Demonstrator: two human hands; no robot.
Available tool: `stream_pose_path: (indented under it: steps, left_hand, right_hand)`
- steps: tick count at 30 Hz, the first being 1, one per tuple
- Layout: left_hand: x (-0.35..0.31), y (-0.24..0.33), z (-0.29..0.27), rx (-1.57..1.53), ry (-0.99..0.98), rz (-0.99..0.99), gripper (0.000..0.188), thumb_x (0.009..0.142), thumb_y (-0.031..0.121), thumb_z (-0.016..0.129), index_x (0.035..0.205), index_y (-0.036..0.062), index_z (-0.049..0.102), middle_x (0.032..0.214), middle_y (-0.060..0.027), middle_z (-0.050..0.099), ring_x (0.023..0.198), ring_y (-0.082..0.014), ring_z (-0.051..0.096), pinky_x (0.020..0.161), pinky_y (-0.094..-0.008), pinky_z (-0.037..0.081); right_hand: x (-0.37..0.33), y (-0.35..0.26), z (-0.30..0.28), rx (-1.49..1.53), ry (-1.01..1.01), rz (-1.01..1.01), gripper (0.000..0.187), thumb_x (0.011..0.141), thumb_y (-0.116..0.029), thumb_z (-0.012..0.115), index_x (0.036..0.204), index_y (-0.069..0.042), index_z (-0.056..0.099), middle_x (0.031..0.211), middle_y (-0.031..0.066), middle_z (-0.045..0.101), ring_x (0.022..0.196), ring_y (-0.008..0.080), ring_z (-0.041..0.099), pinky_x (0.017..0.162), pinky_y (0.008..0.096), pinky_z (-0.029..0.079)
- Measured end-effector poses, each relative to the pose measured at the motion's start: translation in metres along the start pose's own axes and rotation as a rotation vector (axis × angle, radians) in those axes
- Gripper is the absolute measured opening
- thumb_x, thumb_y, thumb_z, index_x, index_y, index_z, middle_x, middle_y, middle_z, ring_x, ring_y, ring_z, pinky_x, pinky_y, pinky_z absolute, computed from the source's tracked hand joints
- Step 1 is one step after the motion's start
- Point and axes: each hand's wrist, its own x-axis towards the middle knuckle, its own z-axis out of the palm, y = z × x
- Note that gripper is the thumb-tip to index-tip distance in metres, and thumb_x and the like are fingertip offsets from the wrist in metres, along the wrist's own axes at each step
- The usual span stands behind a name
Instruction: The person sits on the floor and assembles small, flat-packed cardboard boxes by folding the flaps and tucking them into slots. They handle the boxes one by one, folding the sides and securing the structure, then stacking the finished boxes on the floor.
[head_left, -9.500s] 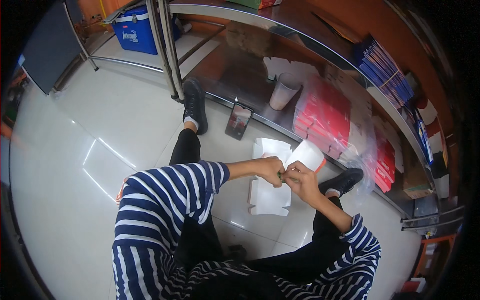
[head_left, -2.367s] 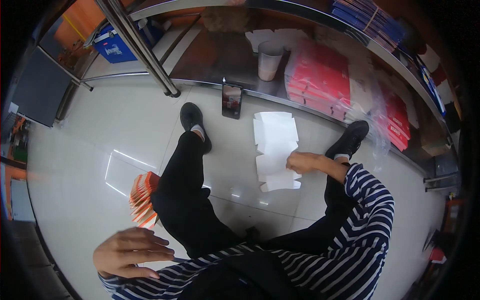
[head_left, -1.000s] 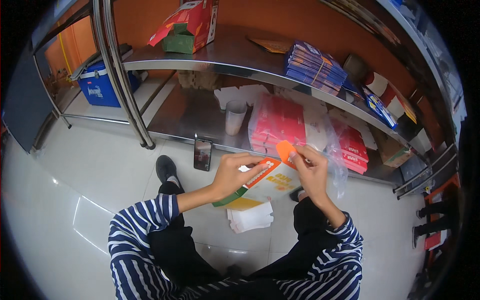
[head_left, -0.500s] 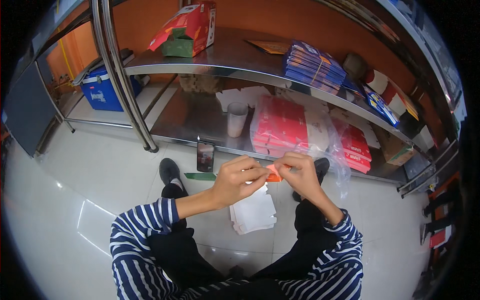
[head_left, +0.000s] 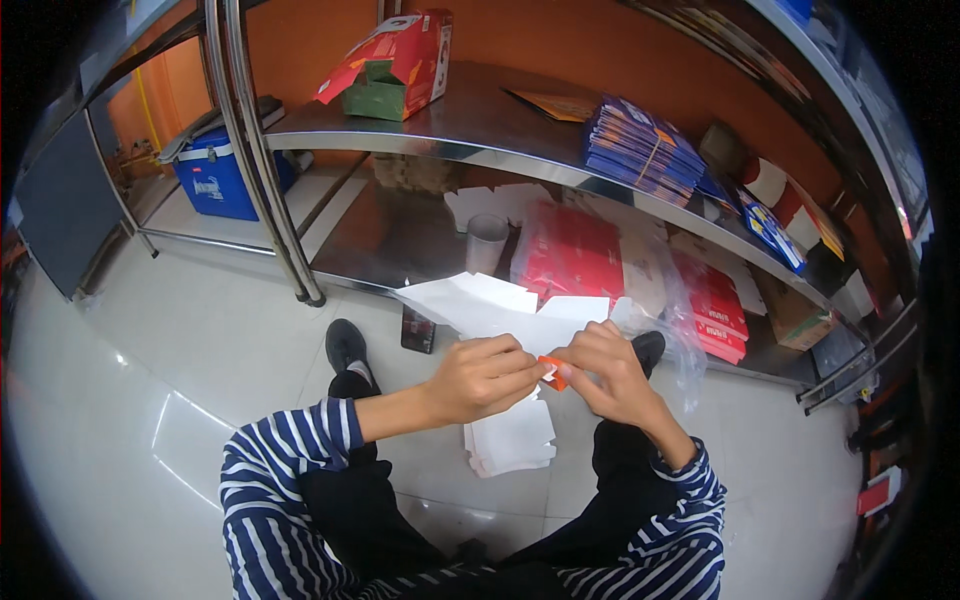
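Observation:
My left hand and my right hand meet in front of me, fingers pinched at the near edge of a flat carton blank. Its plain white side faces me, with cut flaps along the far edge. Between my fingertips an orange-red flap of it is bent up; the fingers hide part of the fold. On the floor below, between my feet, lies a stack of white carton blanks. A phone stands behind the held blank, which partly covers it.
Ahead, the metal shelf's lower level holds a cup and red cartons in clear plastic. Above are an opened red box and a banded blue stack. A blue cooler is at left, beside the shelf's metal legs.
The carton blank has tilted, so its white side now shows wide and covers part of the phone. Both hands have shifted slightly right and nearer, still pinching the orange-red flap. The view has shifted slightly.

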Motion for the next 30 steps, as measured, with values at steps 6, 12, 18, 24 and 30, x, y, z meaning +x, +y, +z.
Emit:
stream_pose_path:
  steps: [6,12,18,24,30]
  left_hand:
    - [-0.011,-0.002,-0.001,-0.1,-0.106,-0.123,0.019,0.067,0.006,0.068,0.085,0.0029,0.065,0.078,-0.0042,0.062,0.067,-0.0147,0.057,0.051,-0.0247,0.047]
    - [0.01,0.006,-0.006,-0.401,-0.029,-0.572,0.033,0.069,0.008,0.069,0.1,0.0009,0.06,0.089,-0.0099,0.06,0.075,-0.0199,0.06,0.061,-0.0288,0.05]
    - [-0.011,-0.02,0.008,-0.749,-0.26,-0.809,0.027,0.079,0.007,0.063,0.105,-0.0006,0.059,0.092,-0.0063,0.059,0.083,-0.014,0.058,0.071,-0.0255,0.048]
    - [-0.035,-0.046,0.003,-1.54,0.153,-1.105,0.021,0.085,0.011,0.056,0.105,0.0042,0.057,0.102,-0.0043,0.058,0.096,-0.0105,0.05,0.086,-0.0263,0.038]
    - [-0.03,-0.052,-0.006,-1.366,0.171,-1.227,0.03,0.088,0.026,0.048,0.109,0.0053,0.054,0.095,-0.0031,0.058,0.09,-0.0103,0.051,0.082,-0.0266,0.038]
  right_hand:
    - [-0.001,-0.005,0.008,-0.029,-0.014,-0.035,0.012,0.069,-0.01,0.067,0.078,-0.002,0.063,0.068,0.0057,0.054,0.063,0.0202,0.046,0.063,0.0309,0.032]
    - [-0.008,-0.007,0.005,0.066,-0.055,0.113,0.015,0.068,-0.013,0.07,0.078,-0.004,0.063,0.069,0.0058,0.056,0.066,0.0197,0.048,0.064,0.03,0.032]
    - [-0.013,0.01,0.003,-0.042,0.05,0.27,0.045,0.072,-0.024,0.069,0.11,-0.007,0.052,0.108,0.0123,0.052,0.099,0.0276,0.051,0.091,0.0361,0.033]
    - [-0.03,0.053,0.005,0.645,0.318,0.726,0.054,0.083,-0.023,0.061,0.127,-0.002,0.038,0.122,0.0136,0.047,0.115,0.0206,0.043,0.096,0.0334,0.032]
    - [-0.021,0.035,0.013,0.905,0.247,0.717,0.027,0.085,-0.012,0.057,0.109,0.0,0.054,0.096,0.0058,0.061,0.088,0.013,0.057,0.08,0.0247,0.043]
